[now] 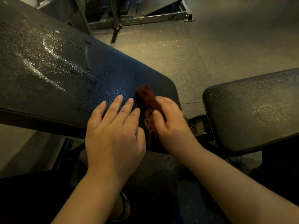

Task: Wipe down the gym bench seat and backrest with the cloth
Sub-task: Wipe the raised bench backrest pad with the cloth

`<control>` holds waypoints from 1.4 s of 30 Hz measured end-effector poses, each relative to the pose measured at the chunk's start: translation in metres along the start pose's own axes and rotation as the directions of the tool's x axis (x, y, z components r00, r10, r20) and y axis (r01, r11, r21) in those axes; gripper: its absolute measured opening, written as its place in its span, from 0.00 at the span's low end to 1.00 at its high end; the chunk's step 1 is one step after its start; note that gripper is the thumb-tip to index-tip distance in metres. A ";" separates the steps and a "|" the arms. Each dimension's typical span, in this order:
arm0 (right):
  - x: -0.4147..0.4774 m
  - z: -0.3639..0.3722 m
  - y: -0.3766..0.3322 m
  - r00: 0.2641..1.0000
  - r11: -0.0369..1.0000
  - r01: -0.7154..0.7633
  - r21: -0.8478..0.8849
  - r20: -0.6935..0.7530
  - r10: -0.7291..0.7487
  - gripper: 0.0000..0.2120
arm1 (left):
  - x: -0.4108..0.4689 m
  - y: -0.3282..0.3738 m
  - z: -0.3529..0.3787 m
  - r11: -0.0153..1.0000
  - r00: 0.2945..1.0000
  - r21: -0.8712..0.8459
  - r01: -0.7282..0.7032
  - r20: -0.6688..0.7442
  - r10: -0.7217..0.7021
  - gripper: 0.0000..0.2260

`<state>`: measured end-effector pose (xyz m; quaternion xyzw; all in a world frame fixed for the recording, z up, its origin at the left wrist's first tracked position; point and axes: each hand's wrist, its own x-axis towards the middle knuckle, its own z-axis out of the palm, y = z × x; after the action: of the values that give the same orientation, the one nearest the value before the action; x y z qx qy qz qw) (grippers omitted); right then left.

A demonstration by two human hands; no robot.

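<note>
The right hand's fingers [163, 101] are curled over a folded reddish-brown cloth [148, 97], with the thumb pressed on its near side, so the right hand [168, 120] grips the cloth and holds it down on the backrest pad [56, 62]. The cloth lies near the pad's rounded lower end, and its far tip sticks out past the knuckles. A tangle of loose threads [149, 125] trails from the cloth toward the pad's near edge.

The left hand's fingers [119, 101] are straight and slightly spread, lying flat on the pad just beside the cloth and holding nothing. The left hand [113, 135] crosses the pad's near edge at the palm.

Further up the backrest pad, pale wet streaks [45, 65] glint on the dark textured cover. Beyond the pad's lower end, across a gap with a metal bracket [199, 125], sits the seat pad [250, 110]. Speckled rubber flooring [161, 62] lies behind the pad, and a steel machine frame [145, 18] stands past its far edge. Below the pad's near edge a shoe [126, 207] shows.
</note>
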<state>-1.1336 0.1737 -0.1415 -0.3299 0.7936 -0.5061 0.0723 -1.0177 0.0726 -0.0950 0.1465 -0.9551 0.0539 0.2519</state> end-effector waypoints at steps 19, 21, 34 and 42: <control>0.080 -0.012 0.032 0.984 0.987 -0.158 0.042 -0.074 0.161 0.14 | 0.039 -0.012 -0.011 0.994 0.977 0.108 -0.005 0.210 -0.017 0.19; 0.077 -0.007 0.026 0.992 0.993 -0.113 0.023 -0.054 0.114 0.14 | 0.039 -0.011 -0.011 0.993 0.975 0.119 0.001 0.221 -0.027 0.19; 0.120 -0.011 0.049 0.980 0.981 -0.191 -0.018 -0.054 0.190 0.14 | 0.040 -0.011 -0.013 0.996 0.966 0.091 0.009 0.255 -0.032 0.19; 0.078 0.004 -0.005 0.973 0.976 0.216 0.029 0.069 -0.218 0.20 | 0.041 -0.012 -0.011 0.996 0.970 0.094 -0.012 0.242 -0.011 0.20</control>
<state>-1.1895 0.1226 -0.1225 -0.4319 0.7443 -0.5071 0.0485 -1.0430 0.0529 -0.0648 0.1637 -0.9751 0.0808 0.1261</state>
